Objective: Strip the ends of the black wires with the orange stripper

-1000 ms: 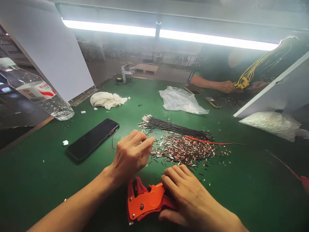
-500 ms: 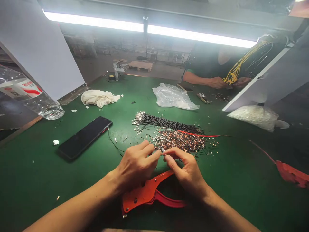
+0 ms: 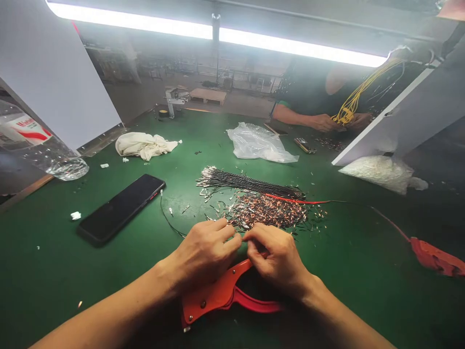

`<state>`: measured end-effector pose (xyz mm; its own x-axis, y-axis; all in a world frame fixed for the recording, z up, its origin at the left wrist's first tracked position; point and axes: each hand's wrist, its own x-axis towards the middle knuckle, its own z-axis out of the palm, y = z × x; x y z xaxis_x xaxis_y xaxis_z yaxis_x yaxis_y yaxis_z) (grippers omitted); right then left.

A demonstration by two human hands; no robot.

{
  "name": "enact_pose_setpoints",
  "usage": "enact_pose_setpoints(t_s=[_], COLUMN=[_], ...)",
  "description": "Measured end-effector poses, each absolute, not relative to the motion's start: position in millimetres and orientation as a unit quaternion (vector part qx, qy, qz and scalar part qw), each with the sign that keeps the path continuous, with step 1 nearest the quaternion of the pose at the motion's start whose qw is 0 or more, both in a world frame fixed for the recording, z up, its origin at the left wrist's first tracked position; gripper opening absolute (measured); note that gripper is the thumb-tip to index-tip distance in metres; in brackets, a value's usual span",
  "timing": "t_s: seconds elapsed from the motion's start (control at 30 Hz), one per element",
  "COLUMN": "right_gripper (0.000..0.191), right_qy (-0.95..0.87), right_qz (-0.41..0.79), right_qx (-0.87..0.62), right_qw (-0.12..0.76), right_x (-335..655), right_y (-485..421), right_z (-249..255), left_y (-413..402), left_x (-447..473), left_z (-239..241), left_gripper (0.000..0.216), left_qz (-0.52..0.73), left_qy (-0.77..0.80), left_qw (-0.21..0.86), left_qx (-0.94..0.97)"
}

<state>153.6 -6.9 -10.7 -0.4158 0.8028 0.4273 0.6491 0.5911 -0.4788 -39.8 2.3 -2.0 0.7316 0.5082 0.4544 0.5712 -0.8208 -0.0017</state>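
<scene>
"Where does the black wire (image 3: 167, 219) lie from the hands?"

"To the left. From its pale tip beside the phone (image 3: 121, 208) it curves nearer, then rightward, and passes out of sight at the left hand (image 3: 212, 245), the closer of the two."

"Are the hands gripping it?"

"Both have their fingers curled inward, the right hand (image 3: 274, 254) almost meeting the left at the fingertips. Whatever lies between is hidden, so whether either pinches the wire cannot be told."

"And the orange hand tool (image 3: 218, 293)?"

"Just on the near side of both hands, its long axis slanting from near left to far right, its far end reaching the right hand. The pile of offcuts (image 3: 271, 212) lies just beyond the hands, the bundle of black wires (image 3: 250, 184) behind it, running left to right."
</scene>
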Motion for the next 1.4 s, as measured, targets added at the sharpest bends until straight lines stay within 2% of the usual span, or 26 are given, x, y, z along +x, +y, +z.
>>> enact_pose_setpoints(t_s=[0.4,0.6,0.87,1.1,1.4], right_gripper=[0.018,0.018,0.018,0.019,0.017], right_qy=[-0.807,-0.779,-0.698,-0.750,-0.755], right_qz=[0.020,0.012,0.019,0.076,0.063], right_qx=[-0.485,-0.513,-0.581,-0.521,-0.499], right_qw=[0.335,0.361,0.419,0.400,0.420], right_x=[146.7,142.6,164.4,160.2,166.0], right_y=[-5.2,-4.9,10.4,12.1,17.7], right_z=[-11.9,-8.7,-8.8,-13.3,-16.0], left_y=[0.8,1.4,-11.7,-1.1,10.4], left_x=[-38.2,-31.1,-30.6,-38.8,-50.5], left_z=[0.7,7.7,2.6,5.9,1.1], left_gripper=[0.025,0.029,0.021,0.017,0.016], left_qz=[-0.220,-0.253,-0.307,-0.297,-0.317], left_qy=[-0.297,-0.278,-0.307,-0.338,-0.352], left_qw=[-0.016,0.064,0.135,0.145,0.152], left_qx=[-0.929,-0.924,-0.891,-0.881,-0.868])
